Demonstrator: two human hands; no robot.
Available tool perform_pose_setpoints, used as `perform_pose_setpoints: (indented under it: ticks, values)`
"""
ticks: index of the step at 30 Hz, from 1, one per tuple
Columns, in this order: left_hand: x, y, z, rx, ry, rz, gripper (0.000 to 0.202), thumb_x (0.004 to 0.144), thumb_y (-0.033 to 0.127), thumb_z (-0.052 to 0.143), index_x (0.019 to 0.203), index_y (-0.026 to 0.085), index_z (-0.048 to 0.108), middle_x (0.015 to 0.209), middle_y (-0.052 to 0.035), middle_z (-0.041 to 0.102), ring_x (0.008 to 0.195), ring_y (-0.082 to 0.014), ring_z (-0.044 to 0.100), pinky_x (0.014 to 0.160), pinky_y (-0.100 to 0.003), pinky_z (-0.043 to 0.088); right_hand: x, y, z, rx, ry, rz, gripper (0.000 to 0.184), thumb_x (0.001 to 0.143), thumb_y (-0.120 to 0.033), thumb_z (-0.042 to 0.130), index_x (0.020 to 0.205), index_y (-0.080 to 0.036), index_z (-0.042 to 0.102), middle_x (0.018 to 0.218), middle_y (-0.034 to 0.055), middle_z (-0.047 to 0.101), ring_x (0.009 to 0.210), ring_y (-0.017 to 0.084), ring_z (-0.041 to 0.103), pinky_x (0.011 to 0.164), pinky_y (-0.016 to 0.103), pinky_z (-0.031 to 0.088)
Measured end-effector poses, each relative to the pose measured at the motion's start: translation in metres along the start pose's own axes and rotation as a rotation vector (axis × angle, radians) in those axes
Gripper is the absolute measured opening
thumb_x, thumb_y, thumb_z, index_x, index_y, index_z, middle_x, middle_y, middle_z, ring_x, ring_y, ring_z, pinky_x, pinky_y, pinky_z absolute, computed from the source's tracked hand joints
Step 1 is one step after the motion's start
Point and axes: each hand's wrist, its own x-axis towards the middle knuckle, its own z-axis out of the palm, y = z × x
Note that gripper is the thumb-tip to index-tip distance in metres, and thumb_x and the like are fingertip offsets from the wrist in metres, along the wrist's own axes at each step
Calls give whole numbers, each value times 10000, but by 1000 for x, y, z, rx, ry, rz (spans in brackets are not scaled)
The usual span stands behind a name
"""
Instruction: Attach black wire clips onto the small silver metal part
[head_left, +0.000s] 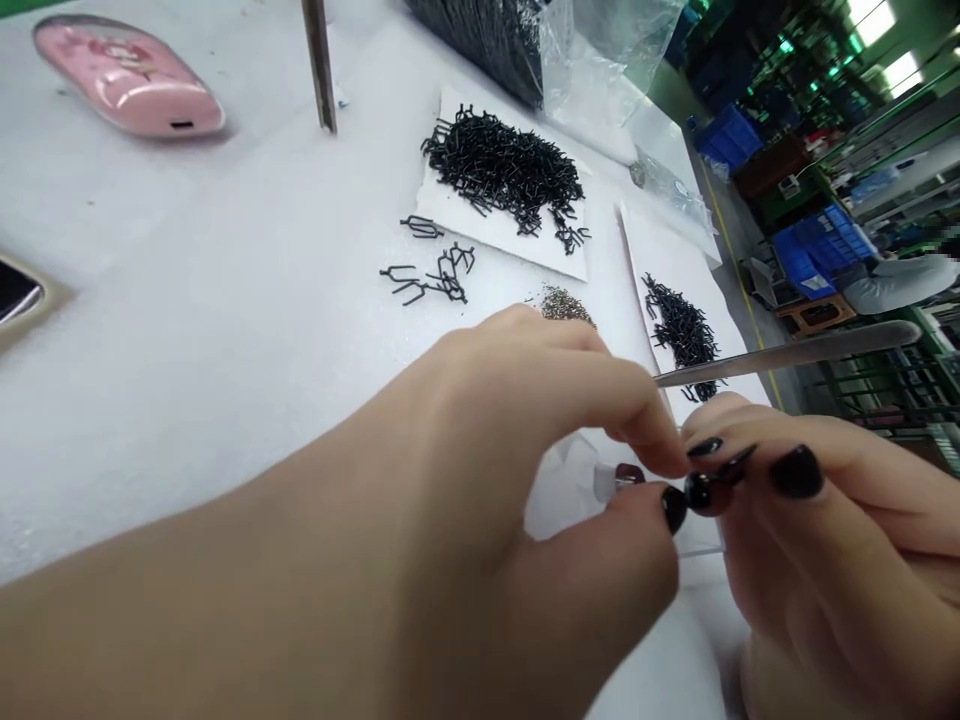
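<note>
My left hand (480, 480) reaches in from the lower left, thumb and index finger pinched together. Their tips meet the fingertips of my right hand (840, 530), whose fingers are closed. Something small and dark (739, 464) shows between the fingertips; black nails beside it make its shape hard to tell. A slim metal tool (795, 354), like tweezers, sticks out beyond the fingers, its narrow end hidden behind my left index finger. Just past my left hand lies a heap of tiny brass-coloured pieces (564, 304). Several black forked pieces (442, 275) lie loose beyond it.
A large pile of black forked pieces (502, 165) lies on white paper (510, 248), a smaller pile (684, 325) on another sheet. At left are a pink glossy device (127, 80) and a phone-like corner (22, 295). A metal bar (319, 65) and plastic bags (600, 60) are behind.
</note>
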Motion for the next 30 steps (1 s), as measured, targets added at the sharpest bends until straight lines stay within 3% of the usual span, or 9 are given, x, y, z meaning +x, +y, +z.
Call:
perform_pose_setpoints:
  ticks: [4, 7, 10, 15, 24, 30]
  values:
    - [2, 0, -1, -74, -48, 29, 159, 804, 132, 576, 806, 255, 677, 839, 105, 634, 850, -64, 580, 753, -166, 460, -3, 2, -3, 103, -40, 30, 136, 930, -203, 610, 964, -280, 717, 940, -2, 657, 882, 140, 588, 578, 232, 461]
    - [6, -5, -1, -153, -89, 130, 181, 813, 85, 597, 820, 245, 683, 844, 103, 643, 859, -55, 583, 765, -138, 460, -1, 1, -3, 45, -89, 8, 155, 938, -199, 597, 964, -312, 699, 925, -29, 664, 834, 111, 588, 612, 202, 473]
    - [11, -11, -3, -181, -113, 200, 231, 787, 31, 608, 829, 243, 688, 862, 87, 646, 862, -63, 591, 761, -129, 479, 6, -4, 0, -68, -97, -91, 120, 922, -205, 603, 842, -265, 668, 780, -24, 634, 736, 105, 584, 606, 200, 472]
    - [12, -12, -7, -155, -149, 212, 236, 780, 30, 597, 819, 245, 686, 857, 64, 656, 856, -86, 597, 763, -153, 508, 16, -12, 2, -144, -129, -185, 181, 879, -167, 586, 702, -184, 619, 612, -11, 577, 552, 92, 542, 507, 218, 458]
    - [14, -10, -12, -54, -180, 201, 259, 797, 52, 578, 857, 278, 688, 875, 38, 645, 892, -117, 597, 790, -204, 509, 16, -12, 6, -113, -91, -185, 210, 855, -125, 553, 662, -160, 626, 564, -21, 552, 557, 68, 521, 505, 199, 437]
    - [9, -11, -17, 172, -196, 159, 319, 785, 170, 665, 1056, 335, 634, 1167, 35, 566, 1106, -161, 544, 961, -271, 443, 12, -9, 3, -103, -31, -210, 165, 889, -132, 568, 740, -175, 626, 675, -12, 599, 629, 74, 532, 546, 197, 444]
